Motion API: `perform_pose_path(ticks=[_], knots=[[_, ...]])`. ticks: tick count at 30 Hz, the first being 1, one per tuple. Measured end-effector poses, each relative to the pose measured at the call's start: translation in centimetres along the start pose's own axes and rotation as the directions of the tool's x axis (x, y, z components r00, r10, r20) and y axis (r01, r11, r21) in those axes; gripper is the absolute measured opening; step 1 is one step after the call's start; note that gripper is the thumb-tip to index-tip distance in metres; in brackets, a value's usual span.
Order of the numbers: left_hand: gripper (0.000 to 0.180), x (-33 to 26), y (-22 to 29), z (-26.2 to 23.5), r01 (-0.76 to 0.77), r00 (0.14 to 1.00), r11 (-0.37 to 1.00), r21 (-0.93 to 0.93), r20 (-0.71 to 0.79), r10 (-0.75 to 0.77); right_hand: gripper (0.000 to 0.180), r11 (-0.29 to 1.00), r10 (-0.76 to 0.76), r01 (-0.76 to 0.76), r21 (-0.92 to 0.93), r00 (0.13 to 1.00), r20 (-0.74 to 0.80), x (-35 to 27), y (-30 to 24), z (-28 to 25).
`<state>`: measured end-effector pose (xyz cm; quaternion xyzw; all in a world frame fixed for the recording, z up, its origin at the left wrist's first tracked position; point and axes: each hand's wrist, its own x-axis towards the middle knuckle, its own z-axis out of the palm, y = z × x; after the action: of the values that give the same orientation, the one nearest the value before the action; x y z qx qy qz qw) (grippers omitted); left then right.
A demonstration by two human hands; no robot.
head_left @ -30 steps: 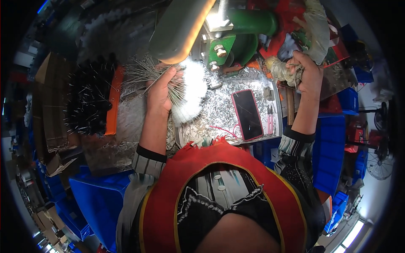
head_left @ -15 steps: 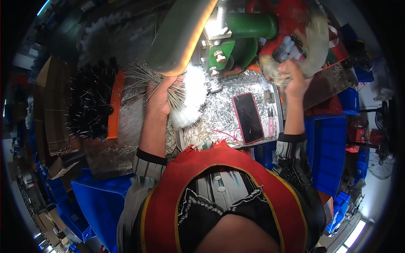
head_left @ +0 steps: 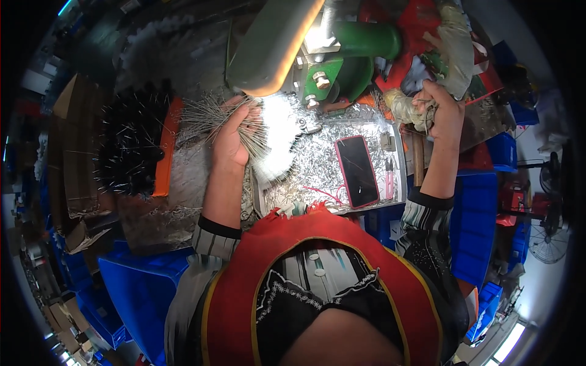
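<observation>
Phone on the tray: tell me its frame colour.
The phone has a red frame around a dark screen; head view.

A single head-worn fisheye view is looking steeply down from above the person, taking in their chest at the lower edge and the desk point(head_left: 329, 165) beyond it toward the top. It is sitting close, with both forearms rising from below. The left hand point(head_left: 231, 137) and right hand point(head_left: 444, 113) are lying in the upper half, and straight edges are bending toward the dark round rim.
</observation>
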<state>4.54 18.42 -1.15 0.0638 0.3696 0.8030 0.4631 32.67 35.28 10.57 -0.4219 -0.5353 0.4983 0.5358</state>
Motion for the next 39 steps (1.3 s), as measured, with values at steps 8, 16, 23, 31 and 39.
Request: perform_pose_path(ticks=[8,16,23,31,39], knots=[[0.026,-0.2,-0.1,0.0,-0.02,0.999,1.0,0.002,-0.047,0.02,0.014,0.994,-0.103,0.103,0.031,0.995,0.006,-0.3,1.4,0.2],[0.034,-0.5,-0.3,1.1,-0.078,0.984,0.997,-0.021,-0.165,0.073,0.02,0.988,-0.054,0.052,0.143,0.998,0.013,0.1,3.4,0.1],[0.034,-0.3,-0.7,1.8,-0.136,0.973,0.991,-0.007,-0.189,0.133,0.022,0.996,0.071,-0.07,-0.047,0.997,0.019,0.6,-1.3,0.0],[0.036,-0.2,-0.8,1.0,-0.151,0.971,0.989,-0.001,-0.186,0.148,0.016,0.987,-0.161,0.16,-0.02,0.987,-0.03,-0.7,1.1,0.9],[0.038,-0.5,-0.2,1.3,-0.065,0.997,0.992,0.108,0.056,0.06,0.012,0.985,-0.031,0.022,0.172,0.998,0.052,1.0,4.4,-1.5]])
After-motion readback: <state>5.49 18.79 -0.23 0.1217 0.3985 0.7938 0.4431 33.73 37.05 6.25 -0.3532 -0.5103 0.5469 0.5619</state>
